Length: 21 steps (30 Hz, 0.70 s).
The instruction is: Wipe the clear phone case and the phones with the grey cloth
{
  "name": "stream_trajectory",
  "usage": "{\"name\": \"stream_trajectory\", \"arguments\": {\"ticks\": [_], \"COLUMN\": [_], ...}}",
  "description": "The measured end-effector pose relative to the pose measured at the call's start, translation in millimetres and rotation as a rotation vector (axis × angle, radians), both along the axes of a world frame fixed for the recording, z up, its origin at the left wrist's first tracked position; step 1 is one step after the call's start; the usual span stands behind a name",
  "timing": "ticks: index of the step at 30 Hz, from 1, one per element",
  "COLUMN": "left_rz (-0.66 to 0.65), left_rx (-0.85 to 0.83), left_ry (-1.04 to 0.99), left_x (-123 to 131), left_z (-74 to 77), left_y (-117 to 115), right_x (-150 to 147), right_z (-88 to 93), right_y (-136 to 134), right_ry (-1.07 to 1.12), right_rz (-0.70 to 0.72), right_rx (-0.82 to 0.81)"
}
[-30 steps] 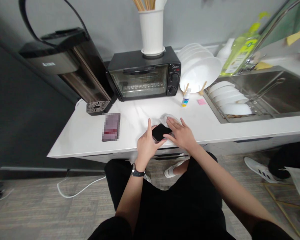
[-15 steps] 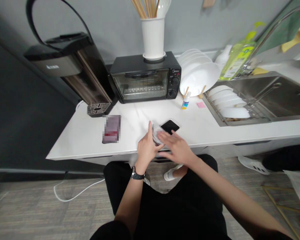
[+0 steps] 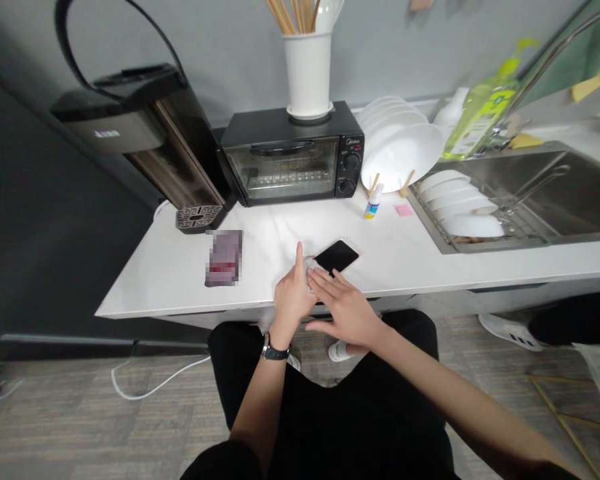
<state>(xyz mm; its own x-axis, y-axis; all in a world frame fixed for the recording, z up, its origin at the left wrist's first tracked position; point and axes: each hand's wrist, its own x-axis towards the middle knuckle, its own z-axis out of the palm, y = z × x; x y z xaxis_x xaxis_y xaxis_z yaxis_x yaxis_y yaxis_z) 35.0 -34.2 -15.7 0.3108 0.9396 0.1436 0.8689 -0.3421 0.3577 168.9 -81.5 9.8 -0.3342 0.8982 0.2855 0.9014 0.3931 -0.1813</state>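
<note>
From the head view, your left hand rests at the counter edge, index finger up, the other fingers curled around a small crumpled white cloth. Your right hand lies flat and spread, fingertips touching that cloth and holding nothing. The black phone sits on the counter just beyond both hands, its near corner touching the cloth. Behind it stands the toaster oven; a blurred packet lies to the left.

A black toaster oven upper centre, white plates right of it, sink far right
</note>
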Motion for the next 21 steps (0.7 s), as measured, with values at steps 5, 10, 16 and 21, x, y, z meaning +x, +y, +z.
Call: {"name": "stream_trajectory", "arguments": {"ticks": [5,10,16,21], "left_rz": [-0.061,0.01,-0.085,-0.011], "left_rx": [0.042,-0.006,0.045,0.035], "left_ry": [-0.056,-0.002,-0.11,-0.056], "left_x": [1.1,0.1,-0.4,-1.4], "left_z": [1.2,-0.4,1.9,0.0], "left_y": [0.1,0.0,-0.8,0.4], "right_x": [4.5,2.4,6.5,-0.9], "right_z": [0.6,0.6,-1.0,0.4], "right_y": [-0.8,-3.9,3.3,1.0], "right_ry": [-0.008,-0.033,-0.002,-0.023], "right_rz": [-0.224,0.051,-0.227,-0.031], "right_rx": [0.03,-0.029,0.022,0.006]}}
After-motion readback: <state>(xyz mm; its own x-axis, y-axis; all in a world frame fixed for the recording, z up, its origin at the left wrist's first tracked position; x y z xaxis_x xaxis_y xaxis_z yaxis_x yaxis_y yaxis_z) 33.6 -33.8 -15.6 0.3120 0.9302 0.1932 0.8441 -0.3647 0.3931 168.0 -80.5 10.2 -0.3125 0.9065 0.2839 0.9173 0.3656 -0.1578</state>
